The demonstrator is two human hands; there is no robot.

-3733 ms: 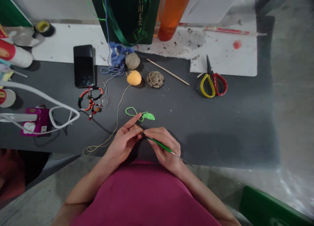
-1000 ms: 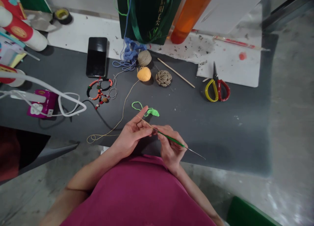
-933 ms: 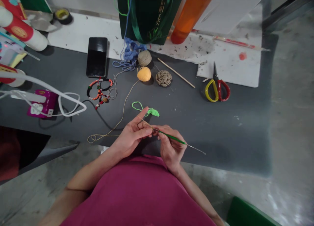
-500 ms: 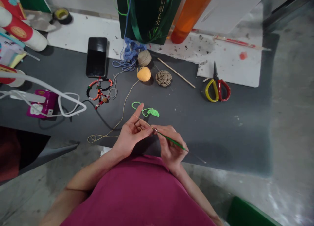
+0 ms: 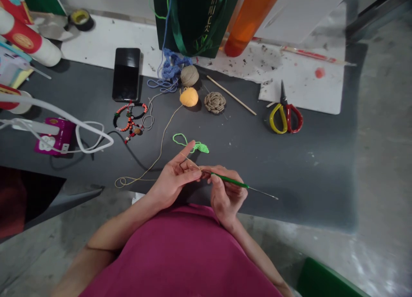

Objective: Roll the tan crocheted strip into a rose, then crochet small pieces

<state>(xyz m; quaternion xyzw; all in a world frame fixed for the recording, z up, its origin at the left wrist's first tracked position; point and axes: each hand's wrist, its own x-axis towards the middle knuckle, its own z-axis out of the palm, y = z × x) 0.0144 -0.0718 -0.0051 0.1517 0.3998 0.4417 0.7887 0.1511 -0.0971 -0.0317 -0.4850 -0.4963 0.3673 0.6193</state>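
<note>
My right hand [image 5: 228, 195] is closed on the green handle of a crochet hook [image 5: 232, 181], whose thin metal back end points to the lower right. The hook's front tip meets the fingertips of my left hand [image 5: 175, 177]. That hand pinches yellow yarn [image 5: 193, 161], its index finger raised with the strand running over it. Any small stitches at the fingertips are too hidden to make out. From the left hand the strand loops on the table and leads to a yellow yarn ball [image 5: 189, 97]. Just beyond my left index finger lies a light green crocheted piece [image 5: 201, 147].
Scissors [image 5: 286, 112] lie at the right, near a thin wooden stick [image 5: 231, 95]. Behind are a brown crocheted flower [image 5: 215, 103], a beige yarn ball [image 5: 189, 76] and blue crochet work [image 5: 174, 65]. Leftward are a phone [image 5: 126, 74], beaded bracelets [image 5: 130, 121] and a white cable [image 5: 80, 112].
The crochet hook has swung to a flatter angle, its back end rising to the right. My left index finger has shifted slightly right and down.
</note>
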